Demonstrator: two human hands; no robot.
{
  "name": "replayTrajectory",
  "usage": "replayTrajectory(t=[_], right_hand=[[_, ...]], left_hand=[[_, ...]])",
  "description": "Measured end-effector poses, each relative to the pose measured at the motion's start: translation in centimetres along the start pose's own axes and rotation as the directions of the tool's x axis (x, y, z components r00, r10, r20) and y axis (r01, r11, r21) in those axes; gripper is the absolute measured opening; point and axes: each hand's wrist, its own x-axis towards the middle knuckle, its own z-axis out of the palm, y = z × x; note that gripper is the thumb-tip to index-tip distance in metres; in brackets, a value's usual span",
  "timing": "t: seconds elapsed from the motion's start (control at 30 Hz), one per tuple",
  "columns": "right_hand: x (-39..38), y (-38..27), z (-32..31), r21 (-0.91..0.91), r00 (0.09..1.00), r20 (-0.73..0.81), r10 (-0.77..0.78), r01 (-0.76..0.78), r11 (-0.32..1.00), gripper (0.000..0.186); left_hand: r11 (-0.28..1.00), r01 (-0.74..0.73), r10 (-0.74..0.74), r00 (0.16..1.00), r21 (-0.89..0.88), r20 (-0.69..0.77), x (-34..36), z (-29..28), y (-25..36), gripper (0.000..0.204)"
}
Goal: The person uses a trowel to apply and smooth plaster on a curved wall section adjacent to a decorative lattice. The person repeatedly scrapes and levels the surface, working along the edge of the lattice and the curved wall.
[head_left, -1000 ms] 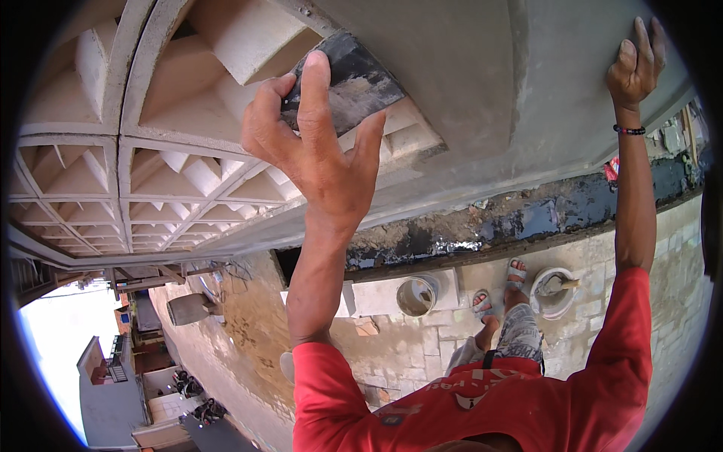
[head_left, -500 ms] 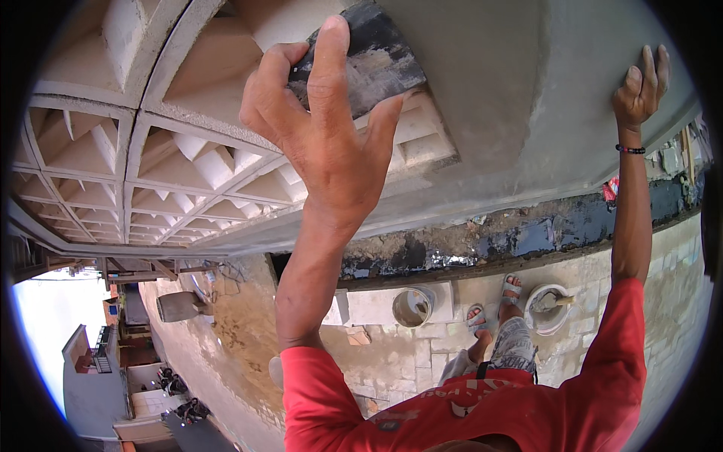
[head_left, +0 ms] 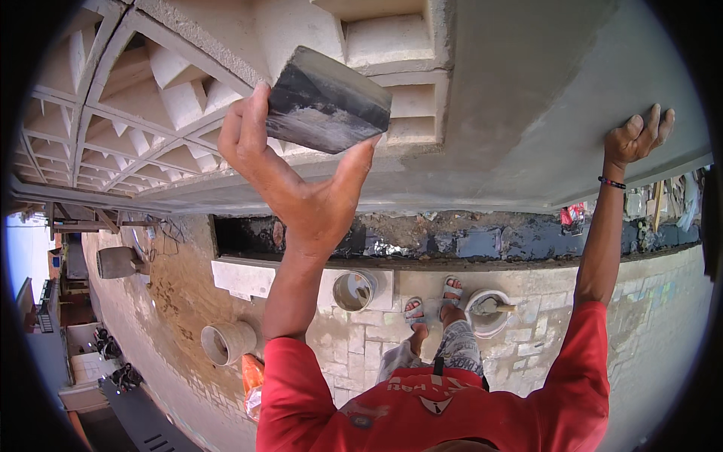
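Our left hand (head_left: pixel 301 197) pinches a flat black-grey block (head_left: pixel 331 98), long side from finger to thumb; our loosely spread right hand (head_left: pixel 631 143) is farther.

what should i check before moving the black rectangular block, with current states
1. Left hand gripping the black rectangular block: ok, thumb and fingers at its edges
2. Block's visible side free of residue: not ok, pale smears show
3. Block flat against pale concrete lattice: cannot tell, far face hidden
4. Right hand resting on smooth grey wall: ok, by appearance
5. Both grey open-toed sandals on pale paving: ok
6. Round whitish bucket well away from feet: not ok, close beside right sandal
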Motion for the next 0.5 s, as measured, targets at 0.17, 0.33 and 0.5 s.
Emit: replayTrajectory(t=[0.17,0.33,0.5], right_hand=[[-0.9,2.0,0.3,-0.015,0.995,0.090,-0.041,0.042,0.999,0.042],[-0.6,1.3,0.0,-0.045,0.986,0.162,-0.039,0.047,0.998,0.048],[-0.5,3.6,0.3,-0.302,0.874,0.263,-0.408,0.477,0.826,0.043]], left_hand=[[0.582,0.754,-0.720,0.652,-0.304,0.239,-21.3,5.8,3.2,0.096],[0.371,0.860,-0.873,0.452,-0.350,0.185,-27.1,14.0,10.7,0.094],[0.333,0.820,-0.921,0.388,-0.465,0.024,-23.4,18.9,12.4,0.093]])
